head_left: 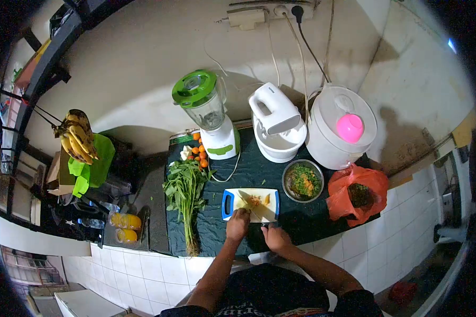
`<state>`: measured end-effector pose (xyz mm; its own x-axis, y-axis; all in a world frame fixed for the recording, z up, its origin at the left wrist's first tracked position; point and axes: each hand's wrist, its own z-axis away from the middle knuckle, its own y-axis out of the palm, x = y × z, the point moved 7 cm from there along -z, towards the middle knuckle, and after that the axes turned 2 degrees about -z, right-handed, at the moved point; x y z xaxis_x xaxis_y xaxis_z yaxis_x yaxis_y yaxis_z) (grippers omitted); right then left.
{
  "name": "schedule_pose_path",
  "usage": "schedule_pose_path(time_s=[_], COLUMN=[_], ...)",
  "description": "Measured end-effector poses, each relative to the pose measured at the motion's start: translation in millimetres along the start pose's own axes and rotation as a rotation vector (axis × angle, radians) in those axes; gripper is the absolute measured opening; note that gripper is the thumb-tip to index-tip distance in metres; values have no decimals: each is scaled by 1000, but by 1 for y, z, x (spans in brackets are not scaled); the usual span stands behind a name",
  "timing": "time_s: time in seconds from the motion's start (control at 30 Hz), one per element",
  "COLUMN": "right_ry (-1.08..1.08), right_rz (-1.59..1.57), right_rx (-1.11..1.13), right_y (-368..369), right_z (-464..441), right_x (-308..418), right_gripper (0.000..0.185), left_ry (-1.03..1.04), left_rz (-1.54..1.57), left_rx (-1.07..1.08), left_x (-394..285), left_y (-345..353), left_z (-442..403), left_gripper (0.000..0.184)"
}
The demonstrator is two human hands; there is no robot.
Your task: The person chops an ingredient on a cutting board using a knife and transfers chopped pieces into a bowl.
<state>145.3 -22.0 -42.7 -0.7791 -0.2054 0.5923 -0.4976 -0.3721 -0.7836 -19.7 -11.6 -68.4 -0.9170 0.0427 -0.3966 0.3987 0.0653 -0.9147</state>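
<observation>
A white cutting board (270, 194) with blue ends lies on the dark green table cover, with small orange chopped pieces (255, 201) on it. My right hand (276, 239) is closed round the handle of a knife (256, 215), whose blade slants up and left across the board. At the board's near edge, my left hand (238, 225) has its fingers drawn together beside the blade. What those fingers hold, if anything, is hidden. To the right of the board stands a metal bowl (303, 181) of chopped greens and orange bits.
Left of the board lies a bunch of leafy greens (186, 185). Behind are tomatoes (202, 155), a blender (216, 134), a white stand mixer (278, 119) and a rice cooker (327, 119). A red plastic bag (341, 203) sits at the right edge. Bananas (79, 140) hang at left.
</observation>
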Motion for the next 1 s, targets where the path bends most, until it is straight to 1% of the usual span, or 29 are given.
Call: schedule_pose_path(time_s=[0.07,0.2,0.27,0.3,0.37,0.5,0.57,0.67,0.8,0.9,1.0], right_ry=[30,-21,9,14,35,66,96,47,23,3,34], right_rz=[11,4,2,3,40,89,87,12,32,85,67], right_rx=[-19,-59,-44,-40,-50,-31,-14,-6,3,15,81], right_y=[5,3,7,7,6,19,28,22,18,15,13], right_z=[-2,4,3,4,3,0,-7,-22,-32,-31,-25], right_x=[-4,-3,-5,-3,1,0,-3,6,14,20,21], right_gripper=[39,45,43,43,38,39,39,39,39,41,42], left_ry=[-50,-115,-54,-56,59,18,46,5,-38,0,3], left_rz=[119,113,97,99,-24,35,48,24,14,-35,23], left_rx=[-34,30,22,27,2,58,-5,-20,-4,-38,-75], left_x=[-6,-5,-4,-2,-6,-2,-2,-2,1,3,2], left_y=[-14,-11,-7,-5,-3,4,2,-2,2,3,1], left_z=[-4,-7,-6,-5,-5,-6,-5,-4,-3,-1,-3], left_gripper=[24,24,25,25,25,28,25,20,19,18,19])
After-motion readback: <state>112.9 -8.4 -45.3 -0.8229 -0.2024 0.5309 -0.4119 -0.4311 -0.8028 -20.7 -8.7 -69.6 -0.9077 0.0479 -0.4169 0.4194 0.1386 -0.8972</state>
